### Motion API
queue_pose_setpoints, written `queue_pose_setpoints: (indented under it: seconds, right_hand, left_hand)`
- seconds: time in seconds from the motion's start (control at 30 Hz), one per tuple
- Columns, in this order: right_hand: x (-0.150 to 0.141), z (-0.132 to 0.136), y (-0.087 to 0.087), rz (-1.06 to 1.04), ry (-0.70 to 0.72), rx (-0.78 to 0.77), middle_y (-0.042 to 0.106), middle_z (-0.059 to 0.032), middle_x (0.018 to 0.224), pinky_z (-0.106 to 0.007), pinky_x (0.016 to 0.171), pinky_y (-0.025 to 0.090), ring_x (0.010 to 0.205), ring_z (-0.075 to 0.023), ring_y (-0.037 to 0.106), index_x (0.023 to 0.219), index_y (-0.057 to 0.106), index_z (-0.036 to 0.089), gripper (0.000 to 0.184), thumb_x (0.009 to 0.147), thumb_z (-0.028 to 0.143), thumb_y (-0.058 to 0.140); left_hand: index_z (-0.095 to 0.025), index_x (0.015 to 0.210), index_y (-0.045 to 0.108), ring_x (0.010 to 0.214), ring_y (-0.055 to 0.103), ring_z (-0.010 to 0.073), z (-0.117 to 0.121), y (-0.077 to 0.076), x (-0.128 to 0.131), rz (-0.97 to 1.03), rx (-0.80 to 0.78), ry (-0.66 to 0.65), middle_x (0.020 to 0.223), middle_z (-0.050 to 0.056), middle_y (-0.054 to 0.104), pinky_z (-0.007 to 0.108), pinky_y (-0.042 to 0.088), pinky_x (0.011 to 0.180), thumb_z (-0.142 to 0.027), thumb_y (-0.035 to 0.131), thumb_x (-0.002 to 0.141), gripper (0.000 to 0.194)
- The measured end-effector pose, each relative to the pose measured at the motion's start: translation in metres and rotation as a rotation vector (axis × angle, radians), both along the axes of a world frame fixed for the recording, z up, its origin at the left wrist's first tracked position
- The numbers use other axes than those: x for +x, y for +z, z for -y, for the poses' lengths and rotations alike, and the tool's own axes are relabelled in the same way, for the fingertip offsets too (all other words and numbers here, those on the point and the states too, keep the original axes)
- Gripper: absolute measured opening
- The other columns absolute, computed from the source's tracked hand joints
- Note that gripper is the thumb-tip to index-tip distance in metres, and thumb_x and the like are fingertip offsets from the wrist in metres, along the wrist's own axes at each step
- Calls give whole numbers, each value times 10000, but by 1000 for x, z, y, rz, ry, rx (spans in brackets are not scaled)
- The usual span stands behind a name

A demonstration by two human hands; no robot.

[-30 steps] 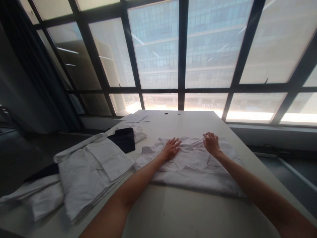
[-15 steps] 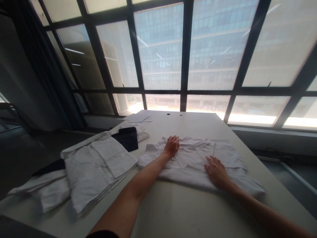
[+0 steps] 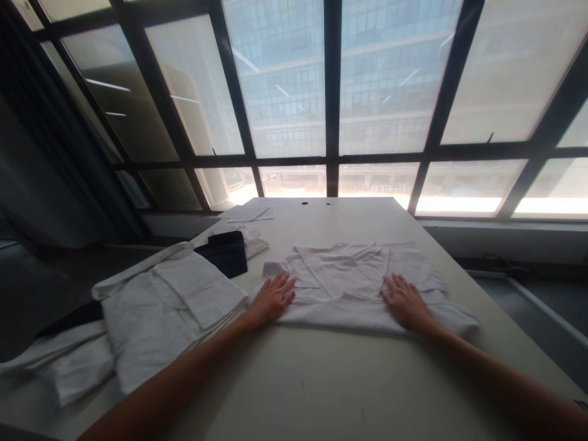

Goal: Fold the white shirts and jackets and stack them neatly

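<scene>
A white shirt (image 3: 349,275) lies folded flat on the white table (image 3: 321,380), collar toward the window. My left hand (image 3: 274,296) rests flat on the shirt's near left corner, fingers spread. My right hand (image 3: 404,300) lies flat on the near right part of the same shirt, fingers apart. Neither hand holds anything.
A stack of folded white garments (image 3: 169,306) sits to the left, with a dark navy cloth (image 3: 223,252) behind it and more white cloth (image 3: 59,361) at the far left edge. Papers (image 3: 250,212) lie near the window. The table's right edge runs diagonally past the shirt.
My left hand slid back from the shirt's collar area to its near left corner. My right hand came from the collar down to the near right part and stayed flat there.
</scene>
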State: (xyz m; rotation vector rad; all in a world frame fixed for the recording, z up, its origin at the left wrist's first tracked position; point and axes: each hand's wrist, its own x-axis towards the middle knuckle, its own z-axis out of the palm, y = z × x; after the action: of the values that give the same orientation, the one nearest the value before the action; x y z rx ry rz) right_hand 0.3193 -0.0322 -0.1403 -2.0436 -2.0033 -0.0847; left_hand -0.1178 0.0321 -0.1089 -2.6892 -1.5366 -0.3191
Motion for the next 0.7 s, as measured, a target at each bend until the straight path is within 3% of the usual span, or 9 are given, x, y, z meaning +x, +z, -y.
queue_pose_setpoints:
  seconds: [0.2,0.3,0.4,0.5,0.7]
  right_hand:
    - [13,-37,16,15,-40,-55,368,-210,1572,-567,1139,286,1475,-362,277,1494,438,157,571,1008,450,373]
    - [13,-61,29,0,-97,50,444,-229,1510,-548,1117,317,1426,-363,350,1422,517,136,510,1006,399,384]
    - [11,-79,40,-33,-105,199,525,-207,1433,-445,1102,353,1335,-307,457,1335,583,126,434,1008,306,362]
    - [15,-86,44,-104,-56,205,623,-170,1302,-367,1040,399,1205,-259,553,1254,631,141,393,1008,260,349]
    - [55,-77,51,-156,57,10,745,-102,1001,-271,811,478,893,-201,678,1042,721,169,296,963,317,477]
  left_hand:
    - [-258,1451,513,1460,341,328,-50,8,31,36,-22,16,1568,121,412,588,289,1155,-399,435,1014,467]
    - [-210,1396,565,1428,389,329,-79,14,43,74,-6,41,1530,149,458,573,312,1144,-373,445,1004,441]
    - [-162,1313,618,1368,462,297,-98,21,51,112,49,30,1449,173,534,503,343,1137,-312,395,1011,404]
    - [-172,1238,651,1273,534,254,-103,27,53,119,79,-43,1334,137,619,428,368,1114,-284,367,1018,376]
    - [-207,1100,703,1044,589,228,-97,31,54,123,47,-206,1060,58,694,371,408,1024,-360,534,969,263]
